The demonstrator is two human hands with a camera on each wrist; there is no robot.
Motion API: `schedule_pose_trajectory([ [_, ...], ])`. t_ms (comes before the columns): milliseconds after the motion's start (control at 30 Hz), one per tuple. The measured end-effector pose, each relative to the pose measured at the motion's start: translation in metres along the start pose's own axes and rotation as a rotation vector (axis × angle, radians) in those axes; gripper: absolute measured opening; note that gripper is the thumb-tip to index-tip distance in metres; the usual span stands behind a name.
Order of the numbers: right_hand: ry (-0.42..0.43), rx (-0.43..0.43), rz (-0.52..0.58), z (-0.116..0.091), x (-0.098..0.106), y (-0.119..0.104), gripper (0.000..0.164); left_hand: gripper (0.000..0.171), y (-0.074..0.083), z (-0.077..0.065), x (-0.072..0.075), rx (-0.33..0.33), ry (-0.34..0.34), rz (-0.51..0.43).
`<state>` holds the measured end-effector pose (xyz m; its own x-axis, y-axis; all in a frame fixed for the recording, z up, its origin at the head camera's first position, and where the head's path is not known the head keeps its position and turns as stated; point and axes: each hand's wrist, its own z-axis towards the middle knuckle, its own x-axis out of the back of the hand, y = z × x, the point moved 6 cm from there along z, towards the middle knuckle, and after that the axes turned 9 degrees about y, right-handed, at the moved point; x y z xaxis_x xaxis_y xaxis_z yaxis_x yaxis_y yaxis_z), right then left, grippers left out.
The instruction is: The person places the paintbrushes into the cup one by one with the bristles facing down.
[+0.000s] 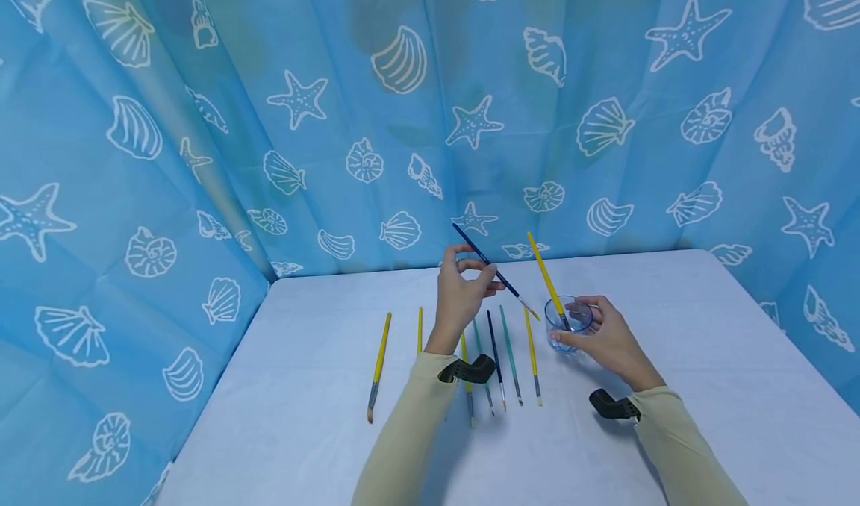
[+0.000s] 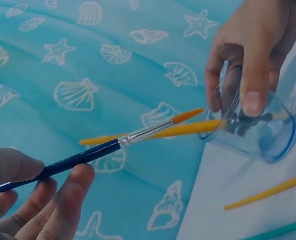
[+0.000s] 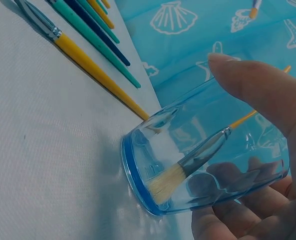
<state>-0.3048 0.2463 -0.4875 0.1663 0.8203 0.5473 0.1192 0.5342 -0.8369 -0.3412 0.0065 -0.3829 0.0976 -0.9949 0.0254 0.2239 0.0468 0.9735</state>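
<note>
My left hand (image 1: 463,288) pinches a dark blue paintbrush (image 2: 83,157) between thumb and fingers. Its silver ferrule and orange bristles point down toward the cup in the head view. My right hand (image 1: 608,336) grips a clear, blue-tinted cup (image 3: 202,165) around its side, thumb opposite the fingers. Inside the cup leans a yellow paintbrush (image 1: 546,271), its pale bristles (image 3: 167,184) at the bottom and its handle sticking out past the rim. The blue brush's tip is just left of the cup's rim in the head view.
Several paintbrushes lie in a row on the white table (image 1: 302,386): a wide yellow brush (image 1: 379,364) at the left, a green brush (image 1: 510,353), and a yellow brush (image 1: 533,357) nearest the cup. A blue shell-patterned curtain (image 1: 430,118) hangs behind the table.
</note>
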Motion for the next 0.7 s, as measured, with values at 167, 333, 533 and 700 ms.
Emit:
schedule_pose_trajectory([
  [167, -0.004, 0.005, 0.009, 0.001, 0.000, -0.001, 0.106, 0.049, -0.003, -0.001, -0.013, 0.000, -0.015, 0.012],
  [333, -0.006, 0.010, 0.013, 0.001, 0.000, -0.001, 0.104, 0.047, -0.004, -0.003, -0.025, -0.020, -0.037, -0.001],
  [533, -0.012, 0.024, 0.025, 0.001, 0.001, -0.001, 0.106, 0.047, -0.005, -0.005, -0.037, -0.033, -0.039, 0.051],
  [700, -0.019, 0.030, 0.042, 0.001, 0.001, 0.000, 0.106, 0.045, -0.009, -0.007, -0.046, -0.022, -0.038, 0.106],
])
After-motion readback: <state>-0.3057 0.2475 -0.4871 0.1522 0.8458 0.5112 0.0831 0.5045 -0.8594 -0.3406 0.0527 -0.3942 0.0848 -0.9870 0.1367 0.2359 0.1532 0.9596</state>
